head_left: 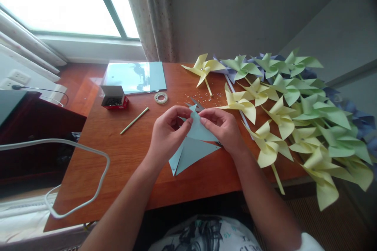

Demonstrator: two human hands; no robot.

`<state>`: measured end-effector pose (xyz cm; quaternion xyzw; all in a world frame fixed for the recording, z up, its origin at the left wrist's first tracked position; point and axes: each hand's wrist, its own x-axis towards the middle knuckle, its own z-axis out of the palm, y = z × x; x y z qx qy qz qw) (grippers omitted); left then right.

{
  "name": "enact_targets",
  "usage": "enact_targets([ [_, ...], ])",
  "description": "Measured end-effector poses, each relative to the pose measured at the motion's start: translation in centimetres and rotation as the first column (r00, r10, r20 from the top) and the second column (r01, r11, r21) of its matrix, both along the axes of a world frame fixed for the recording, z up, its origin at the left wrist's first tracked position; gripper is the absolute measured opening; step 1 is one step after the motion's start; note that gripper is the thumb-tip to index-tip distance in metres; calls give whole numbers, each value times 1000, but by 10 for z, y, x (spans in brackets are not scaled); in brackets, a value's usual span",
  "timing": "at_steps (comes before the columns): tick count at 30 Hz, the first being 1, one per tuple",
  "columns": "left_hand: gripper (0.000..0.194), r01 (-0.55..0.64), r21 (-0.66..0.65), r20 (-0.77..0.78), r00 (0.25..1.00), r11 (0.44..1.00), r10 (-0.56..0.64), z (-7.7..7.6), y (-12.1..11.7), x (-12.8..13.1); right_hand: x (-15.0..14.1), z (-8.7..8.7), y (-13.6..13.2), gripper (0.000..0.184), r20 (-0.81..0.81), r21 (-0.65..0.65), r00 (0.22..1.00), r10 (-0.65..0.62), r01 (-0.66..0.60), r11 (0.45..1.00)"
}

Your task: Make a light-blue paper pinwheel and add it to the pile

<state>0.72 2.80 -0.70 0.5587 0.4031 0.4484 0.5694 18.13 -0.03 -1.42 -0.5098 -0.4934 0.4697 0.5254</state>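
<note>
A light blue cut paper square (193,147) lies on the wooden table (118,157) in front of me, its pointed flaps partly lifted. My left hand (167,133) pinches one flap near the centre. My right hand (222,125) pinches a folded blue flap from the other side. Both hands meet over the middle of the paper. Part of the paper is hidden under my fingers.
A pile of yellow, green and purple paper pinwheels (294,113) covers the table's right side. A green stick (134,120), a tape roll (161,97), a red box of pins (114,98) and a blue sheet stack (135,77) lie behind. A white cable (97,153) loops at left.
</note>
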Motion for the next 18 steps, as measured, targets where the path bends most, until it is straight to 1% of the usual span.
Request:
enact_targets([
  [5, 9, -17, 18, -38, 999, 1000, 18, 2, -1, 1, 1, -2, -4, 8, 19, -8, 1000, 21, -21, 1000],
  [12, 13, -8, 38, -81, 997, 999, 11, 3, -2, -2, 0, -4, -6, 8, 141, 52, 989, 38, -46, 998],
  [16, 11, -16, 54, -111, 994, 998, 22, 2, -2, -1, -3, -4, -7, 7, 146, 63, 988, 41, -51, 997],
  [18, 12, -11, 59, -110, 994, 998, 18, 3, -3, 0, -4, -4, -7, 8, 121, 66, 992, 28, -36, 997],
])
